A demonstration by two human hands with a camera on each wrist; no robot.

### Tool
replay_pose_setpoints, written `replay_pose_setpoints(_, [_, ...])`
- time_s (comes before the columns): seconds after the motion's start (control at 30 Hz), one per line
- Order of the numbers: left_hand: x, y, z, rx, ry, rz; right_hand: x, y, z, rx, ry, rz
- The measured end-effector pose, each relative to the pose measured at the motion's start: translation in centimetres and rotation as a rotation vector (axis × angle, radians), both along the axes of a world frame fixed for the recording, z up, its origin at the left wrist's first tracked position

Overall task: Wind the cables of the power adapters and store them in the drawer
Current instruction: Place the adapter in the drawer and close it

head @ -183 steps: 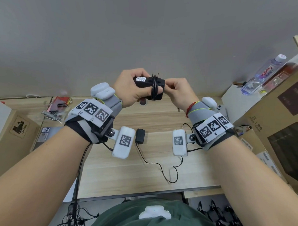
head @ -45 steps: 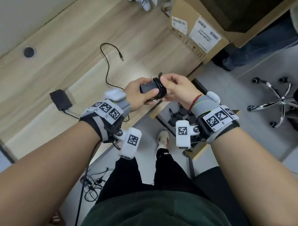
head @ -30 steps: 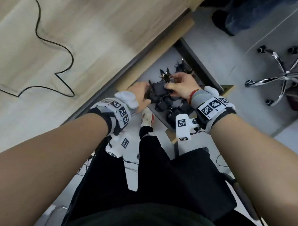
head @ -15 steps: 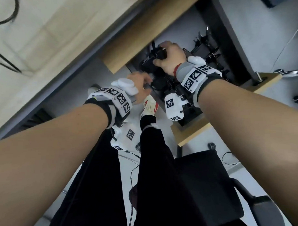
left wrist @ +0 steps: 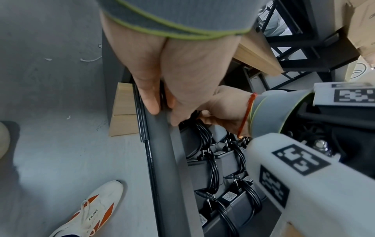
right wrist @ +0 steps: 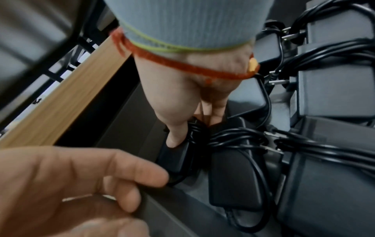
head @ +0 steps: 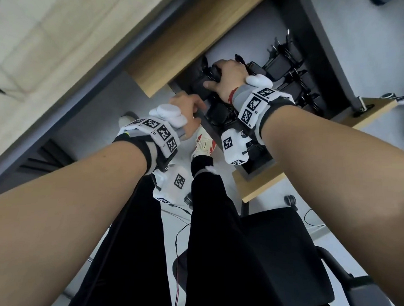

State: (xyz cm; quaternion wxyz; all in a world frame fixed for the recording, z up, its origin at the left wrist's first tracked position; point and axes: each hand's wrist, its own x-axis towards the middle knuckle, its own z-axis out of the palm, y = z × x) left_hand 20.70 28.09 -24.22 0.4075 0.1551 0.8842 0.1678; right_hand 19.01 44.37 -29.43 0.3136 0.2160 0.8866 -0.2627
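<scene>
Grey floor [head: 352, 30], open drawer [left wrist: 168, 160], left hand [head: 186, 111] grips its rim, right hand [head: 226, 78] grasping adapter [right wrist: 178, 154]

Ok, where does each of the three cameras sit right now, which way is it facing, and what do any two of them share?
Head: worn on the head, looking down past both forearms at the open drawer; left hand, right hand and legs show.
Left wrist: looks along the left hand, which grips the drawer's side wall; floor and a shoe to one side.
Right wrist: inside the drawer, looking along the right hand, which holds a wound adapter.
Shared: each wrist view catches the other hand; all show stored adapters.
</scene>
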Motion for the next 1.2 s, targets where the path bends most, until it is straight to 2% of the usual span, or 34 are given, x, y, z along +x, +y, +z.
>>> replay_pose_setpoints(0.17, [0.1,-0.2,0.6,0.014,-0.024,0.030,0.6,-0.8,0.4,0.058,-0.017,-0.013])
replay_pose_setpoints(0.37, [0.1,0.1,3.8,0.084,-0.056,0.146,2.4,0.3,3.7,-0.046,0.022,-0.154])
replay_pose_setpoints(0.53, [-0.6,-0.3,9.9,0.184,-0.142,0.241,3.3,0.8,11.2,-0.127,0.044,-0.208])
replay_pose_setpoints(0.67, [-2.0,-2.0,16.2,0.330,-0.197,0.374,1.8,-1.1,19.0,-0.199,0.131,-0.260])
replay_pose_setpoints(0.73, [-3.0,-2.8,18.2,0.380,-0.221,0.443,0.7,-2.0,21.5,-0.220,0.175,-0.279])
replay_pose_setpoints(0.83, [-6.0,-6.6,22.7,0.454,-0.158,0.582,-2.7,-5.3,26.5,-0.254,0.274,-0.301])
replay_pose_setpoints(0.97, [-8.7,-10.1,25.8,0.454,-0.037,0.647,-6.4,-8.4,30.1,-0.331,0.337,-0.291])
replay_pose_setpoints(1.03, [-10.9,-14.1,27.4,0.454,0.044,0.731,-9.2,-12.3,32.8,-0.379,0.349,-0.249])
replay_pose_setpoints(1.1, [-13.0,-18.1,28.1,0.435,0.125,0.814,-11.8,-16.2,34.6,-0.421,0.362,-0.198])
replay_pose_setpoints(1.2, [-15.0,-23.4,27.5,0.383,0.179,0.954,-14.5,-21.3,34.6,-0.432,0.342,-0.122])
